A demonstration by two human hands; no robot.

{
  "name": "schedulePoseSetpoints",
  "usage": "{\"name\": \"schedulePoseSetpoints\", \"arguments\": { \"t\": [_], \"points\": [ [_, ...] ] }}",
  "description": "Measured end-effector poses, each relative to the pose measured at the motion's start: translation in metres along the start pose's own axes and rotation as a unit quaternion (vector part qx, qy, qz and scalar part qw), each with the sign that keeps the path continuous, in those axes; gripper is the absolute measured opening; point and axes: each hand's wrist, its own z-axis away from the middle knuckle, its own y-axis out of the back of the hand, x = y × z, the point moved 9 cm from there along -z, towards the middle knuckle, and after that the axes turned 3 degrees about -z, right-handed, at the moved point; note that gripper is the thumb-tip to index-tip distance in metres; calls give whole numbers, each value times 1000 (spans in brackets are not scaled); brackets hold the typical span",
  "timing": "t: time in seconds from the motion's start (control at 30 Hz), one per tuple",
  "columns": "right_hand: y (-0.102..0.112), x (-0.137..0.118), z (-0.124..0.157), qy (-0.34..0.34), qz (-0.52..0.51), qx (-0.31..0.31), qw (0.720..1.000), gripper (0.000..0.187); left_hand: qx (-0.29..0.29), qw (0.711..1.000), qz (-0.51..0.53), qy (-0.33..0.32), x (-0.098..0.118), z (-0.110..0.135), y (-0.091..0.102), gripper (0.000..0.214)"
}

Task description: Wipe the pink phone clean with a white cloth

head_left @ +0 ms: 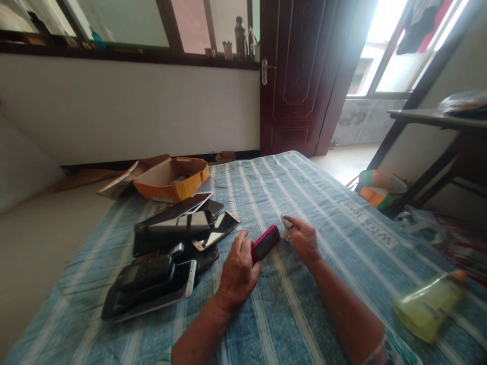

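Observation:
My left hand (238,266) is closed around the lower end of a pink-edged mobile phone (265,244), whose dark face points up. Just right of the phone's top end, my right hand (303,238) pinches a crumpled white tissue or cloth (286,230); its exact kind is hard to make out. The tissue hangs close beside the phone, and I cannot tell whether they touch. Left of my left hand lies a gold-edged smartphone (216,230), face up. Past it is a heap of dark devices (171,230), with a white-edged smartphone (186,281) at the near side.
Behind the heap stands an open orange cardboard box (171,190) with its lid beside it. A yellowish, clear bottle (426,306) lies at the right on the blue striped cloth (304,192). A dark red door (292,76) and a side table (437,119) stand beyond.

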Motion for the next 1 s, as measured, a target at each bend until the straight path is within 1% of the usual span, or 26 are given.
{"name": "schedulePoseSetpoints", "arguments": {
  "t": [0.07,0.13,0.2,0.27,0.37,0.47,0.63,0.77,0.87,0.93,1.0],
  "points": [
    [1,5,0,-29,-23,3,999,27,10,999,-3,-31,10,2,3,29],
    [1,10,0,-54,-42,4,998,28,20,998,-3,-57,18,3,4,17],
    [-1,11,2,-66,-51,0,996,29,21,997,5,-71,24,5,4,11],
    [-4,10,3,-67,-50,-9,996,29,12,997,27,-67,26,6,2,11],
    [-6,6,5,-62,-43,-16,997,28,-20,996,74,-38,24,7,-3,12],
    [-5,5,4,-65,-40,-14,997,26,-55,994,97,-7,20,8,-8,23],
    [-3,3,2,-43,-23,-17,999,26,-54,995,82,21,14,8,-11,43],
    [-5,-5,5,-6,9,-37,999,24,-65,996,69,4,16,8,-14,60],
    [-7,-9,6,6,26,-45,999,23,-69,995,74,-16,19,10,-15,63],
    [-7,-11,6,16,39,-46,998,23,-57,995,86,-16,17,10,-15,64],
    [-7,-16,7,45,60,-47,996,23,-40,994,98,-6,12,8,-15,66]
  ]
}}
